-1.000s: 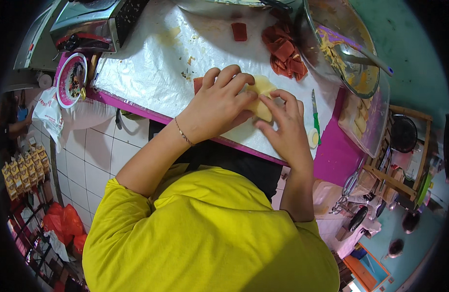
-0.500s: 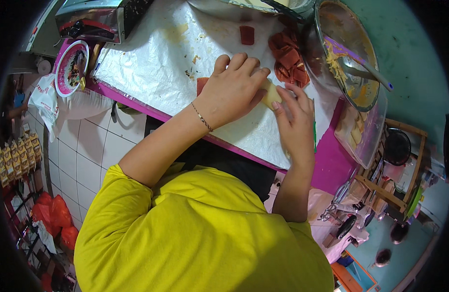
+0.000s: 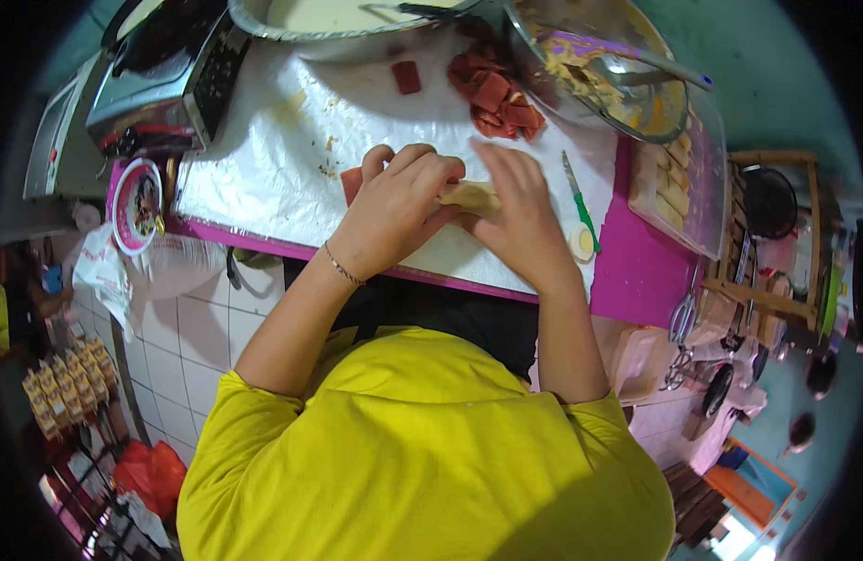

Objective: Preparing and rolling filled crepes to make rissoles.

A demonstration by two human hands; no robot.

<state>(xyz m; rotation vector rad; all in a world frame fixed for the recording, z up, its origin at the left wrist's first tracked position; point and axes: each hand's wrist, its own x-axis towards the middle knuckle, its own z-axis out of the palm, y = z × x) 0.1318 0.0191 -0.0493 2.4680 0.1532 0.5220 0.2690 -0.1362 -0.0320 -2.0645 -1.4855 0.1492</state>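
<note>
A pale yellow crepe roll [image 3: 471,196] lies over the white sheet between my two hands. My left hand [image 3: 399,198], with a thin bracelet at its wrist, curls its fingers and thumb around the roll's left end. At the other end, my right hand [image 3: 520,210] grips with the thumb below and the fingers above; its fingertips are slightly blurred. A red-brown meat slice [image 3: 350,183] shows partly from behind my left hand. Right of my hands lie a green-handled knife [image 3: 584,210] and a piece of boiled egg [image 3: 581,245].
A pile of red-brown slices [image 3: 497,98] and a single slice [image 3: 406,78] lie farther back. A metal bowl [image 3: 679,112] holds filling and a purple-handled spatula [image 3: 628,56]. Finished rolls fill a clear container [image 3: 717,206] at right. A pink bowl [image 3: 123,238] stands left, near a metal appliance [image 3: 160,103].
The view has shifted, bringing the knife and egg into sight. My hands have turned the roll from slanting to nearly level, and my right hand now reaches over its right end.
</note>
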